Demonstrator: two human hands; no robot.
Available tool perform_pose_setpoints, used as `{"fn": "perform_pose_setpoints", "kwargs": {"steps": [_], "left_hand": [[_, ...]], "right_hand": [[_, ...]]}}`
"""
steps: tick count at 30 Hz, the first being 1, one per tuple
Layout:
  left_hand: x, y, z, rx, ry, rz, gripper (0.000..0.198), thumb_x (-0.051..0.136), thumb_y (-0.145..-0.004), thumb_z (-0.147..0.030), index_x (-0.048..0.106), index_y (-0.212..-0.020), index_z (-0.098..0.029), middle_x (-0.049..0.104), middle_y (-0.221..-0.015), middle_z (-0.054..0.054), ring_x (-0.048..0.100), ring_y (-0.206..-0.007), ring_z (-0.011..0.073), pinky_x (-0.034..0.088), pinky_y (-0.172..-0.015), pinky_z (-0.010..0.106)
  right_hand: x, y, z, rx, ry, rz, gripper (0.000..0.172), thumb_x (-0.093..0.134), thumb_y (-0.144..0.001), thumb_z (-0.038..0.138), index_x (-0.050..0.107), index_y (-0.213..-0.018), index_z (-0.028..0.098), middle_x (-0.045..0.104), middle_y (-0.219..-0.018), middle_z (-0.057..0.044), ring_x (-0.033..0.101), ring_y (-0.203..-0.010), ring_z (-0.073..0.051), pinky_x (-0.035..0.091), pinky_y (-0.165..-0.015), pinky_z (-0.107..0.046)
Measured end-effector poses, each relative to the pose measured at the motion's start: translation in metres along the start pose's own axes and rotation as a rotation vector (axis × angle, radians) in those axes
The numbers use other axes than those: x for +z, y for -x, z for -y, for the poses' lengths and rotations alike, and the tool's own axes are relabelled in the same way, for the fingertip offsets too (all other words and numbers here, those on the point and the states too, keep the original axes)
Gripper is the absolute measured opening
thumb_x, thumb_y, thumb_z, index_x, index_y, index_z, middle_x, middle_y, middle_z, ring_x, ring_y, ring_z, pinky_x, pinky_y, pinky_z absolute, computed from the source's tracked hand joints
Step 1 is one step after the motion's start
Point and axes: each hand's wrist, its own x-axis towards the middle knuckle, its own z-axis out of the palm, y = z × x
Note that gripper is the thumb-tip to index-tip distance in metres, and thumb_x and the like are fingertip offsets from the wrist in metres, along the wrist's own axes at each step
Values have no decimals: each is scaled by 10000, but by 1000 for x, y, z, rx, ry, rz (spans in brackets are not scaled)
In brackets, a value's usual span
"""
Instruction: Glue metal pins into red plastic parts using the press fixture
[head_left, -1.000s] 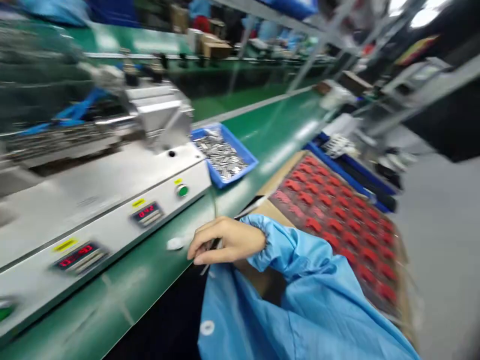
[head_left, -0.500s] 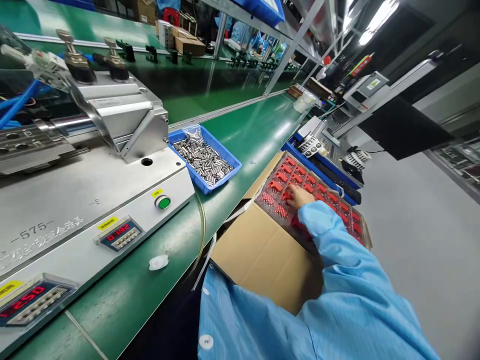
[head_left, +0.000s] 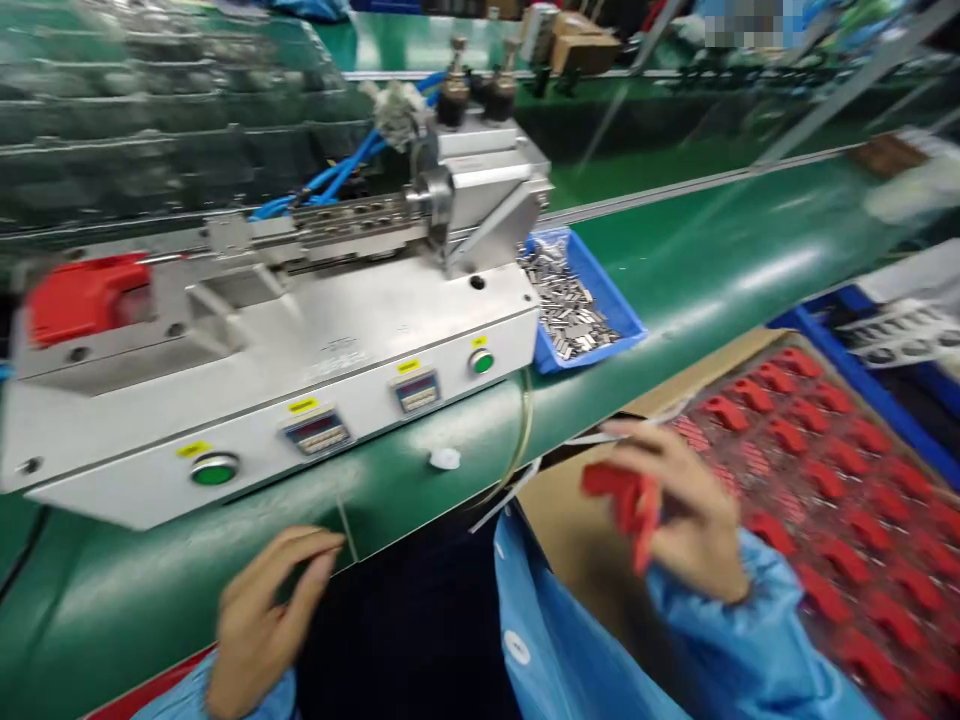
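My right hand (head_left: 686, 500) grips a red plastic part (head_left: 630, 505), blurred by motion, between thumb and fingers. It is above a cardboard box flap (head_left: 559, 500), left of a clear tray (head_left: 739, 510) with rows of similar red parts. Near the bench's front edge, my left hand (head_left: 270, 610) is loosely curved, a gap between thumb and fingers and nothing in it. In front of both hands stands a metal bench machine (head_left: 375, 310). Another red part (head_left: 86, 300) sits at the machine's left end, against a thin rod.
A blue bin (head_left: 600, 300) of small metal pins adjoins the machine's right end. A white scrap (head_left: 445, 458) and a thin tube (head_left: 525, 430) lie on the green bench (head_left: 397, 500). Clear stacked trays (head_left: 150, 120) stand behind the machine; a blue tray (head_left: 847, 330) is at right.
My right hand has come away from the tray with a red part, moving left. My left hand has come into view. The view has swung left, showing the machine's whole length.
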Motion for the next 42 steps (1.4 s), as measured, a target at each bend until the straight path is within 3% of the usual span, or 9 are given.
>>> {"fn": "perform_pose_setpoints", "kwargs": {"steps": [3,6,8,12,17,22,26,29,42], "left_hand": [[22,1,-8,-257,403,149,355,493,-1096,-441,712,-1232,-197,736,-1063,112,700,-882,207,590,-797,307],[36,-8,-13,-335,748,355,526,507,-1055,-603,721,-1258,-167,733,-1125,134,685,-970,243,565,-896,346],[35,-8,-14,-455,862,311,503,609,-1005,-616,750,-1169,-161,741,-1033,104,673,-911,230,549,-859,326],[28,5,-9,-745,915,-99,419,753,-931,-548,751,-1048,-145,740,-907,76,649,-820,193,516,-776,281],[31,13,0,-835,929,-375,402,847,-859,-472,694,-1071,-167,781,-1000,98,713,-893,213,558,-752,280],[38,9,-1,-786,900,-339,448,859,-857,-401,645,-1192,-192,787,-1065,91,753,-943,217,589,-834,305],[38,11,0,-762,855,-300,448,832,-882,-389,633,-1232,-191,781,-1114,105,758,-931,210,578,-819,289],[39,14,1,-761,821,-305,422,821,-895,-369,628,-1229,-197,780,-1121,96,748,-896,187,560,-795,269],[40,15,0,-752,817,-319,398,821,-891,-364,601,-1178,-197,771,-1050,76,717,-848,169,547,-779,274]], "right_hand": [[84,-13,56,-173,-332,189,275,711,-997,291,724,-1266,234,605,-1400,-146,661,-1122,-247,603,-924,-369],[125,-21,87,-172,-433,279,344,663,-1013,232,670,-1357,231,577,-1455,-157,591,-1271,-279,575,-1017,-430],[129,-22,90,-151,-451,293,388,645,-1009,191,647,-1394,243,593,-1439,-154,599,-1266,-282,591,-989,-428],[119,-23,68,-30,-410,139,353,664,-974,114,702,-1294,258,691,-1175,-111,690,-1009,-247,608,-841,-375],[146,-30,33,197,-282,-5,312,738,-967,275,703,-1276,244,685,-1175,-105,684,-1003,-267,591,-767,-376],[169,-35,33,259,-464,147,179,685,-1007,321,674,-1162,233,726,-1226,-106,686,-1167,-288,561,-1025,-447],[161,-34,46,358,-604,266,208,688,-1000,404,676,-1086,215,745,-970,-66,706,-838,-228,587,-736,-321],[156,-34,52,372,-536,269,239,695,-975,434,713,-983,196,632,-712,-3,532,-574,-151,444,-523,-258],[159,-33,55,286,-426,254,216,678,-945,368,698,-829,186,496,-568,43,392,-478,-109,341,-467,-247]]}}
